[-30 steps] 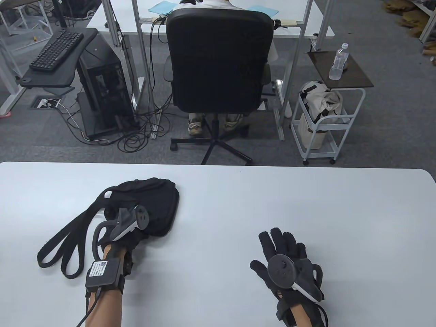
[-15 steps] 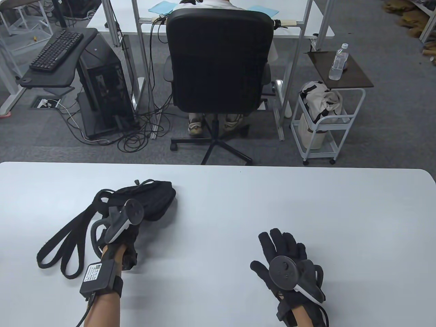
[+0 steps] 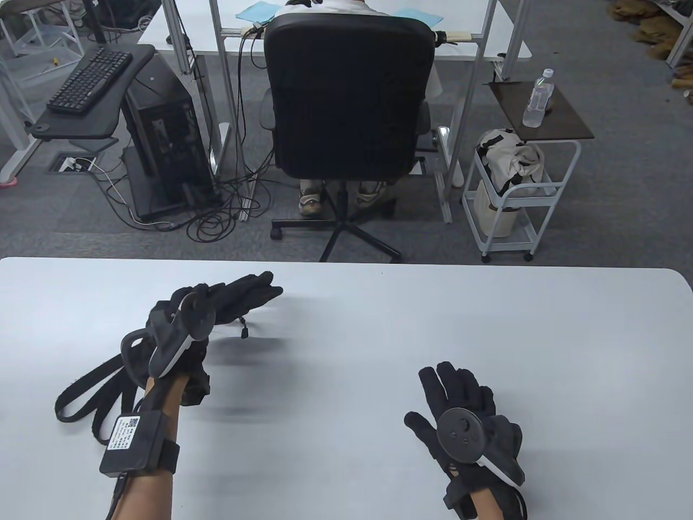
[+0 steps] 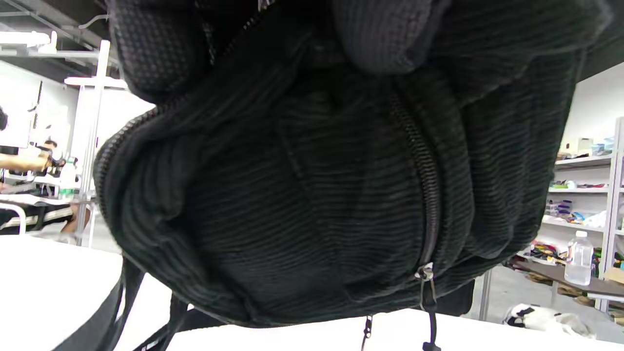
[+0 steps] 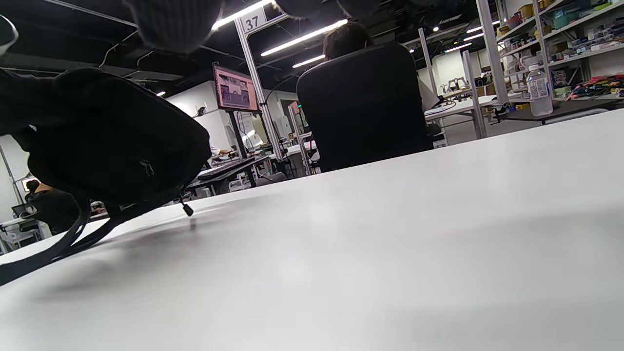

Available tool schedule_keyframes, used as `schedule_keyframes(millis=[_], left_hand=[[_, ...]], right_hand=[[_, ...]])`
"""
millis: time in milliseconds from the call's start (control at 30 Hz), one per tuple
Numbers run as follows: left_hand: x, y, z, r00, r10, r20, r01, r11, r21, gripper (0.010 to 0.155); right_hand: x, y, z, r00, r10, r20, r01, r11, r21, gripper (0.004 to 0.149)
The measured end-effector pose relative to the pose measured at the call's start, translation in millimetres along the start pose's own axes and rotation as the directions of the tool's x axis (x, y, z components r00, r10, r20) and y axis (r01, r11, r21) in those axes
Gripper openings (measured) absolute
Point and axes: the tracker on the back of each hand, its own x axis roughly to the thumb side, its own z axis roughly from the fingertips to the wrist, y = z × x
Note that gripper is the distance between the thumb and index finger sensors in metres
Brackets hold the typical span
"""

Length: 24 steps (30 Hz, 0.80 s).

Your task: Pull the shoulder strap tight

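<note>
My left hand grips a black corduroy bag and holds it tilted up off the white table. The bag fills the left wrist view, with gloved fingers pressed on its top and a zipper pull hanging down. Its black shoulder strap trails in loops on the table to the left. In the right wrist view the bag hangs above the table and the strap droops to the surface. My right hand is empty, fingers spread, far right of the bag.
Beyond the table's far edge stand a black office chair with a seated person, a computer tower, and a white cart beside a small stand with a water bottle.
My left hand has lifted the bag off the table and tipped it up and away. The strap loops shifted slightly. My right hand drifted a little to the right.
</note>
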Motion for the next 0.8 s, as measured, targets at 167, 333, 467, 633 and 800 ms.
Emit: schedule_keyframes(millis=[167,333,467,633,800], left_hand=[[23.0,30.8,18.3,0.998,-0.039,0.057,0.035,0.997,0.072,0.052],[54.7,49.4,43.2,0.984,-0.123,0.131,0.104,0.984,0.144,0.053],[86.7,48.3,67.1,0.956,-0.198,0.216,0.162,0.971,0.174,0.053],[125.3,33.6,98.0,0.924,-0.255,0.284,0.199,0.957,0.211,0.053],[153.6,4.7,132.1,0.896,-0.279,0.345,0.214,0.953,0.215,0.053]], right_hand=[[-3.8,-7.7,1.9,1.0,-0.017,-0.012,0.017,0.999,-0.027,0.077],[-6.6,-13.4,3.7,0.999,-0.028,-0.021,0.027,0.998,-0.049,0.077],[-8.4,-17.0,5.1,0.999,-0.031,-0.026,0.03,0.998,-0.062,0.077],[-9.6,-22.5,7.3,0.999,-0.041,-0.027,0.039,0.996,-0.083,0.076],[-11.3,-26.3,8.9,0.998,-0.053,-0.027,0.05,0.994,-0.102,0.076]])
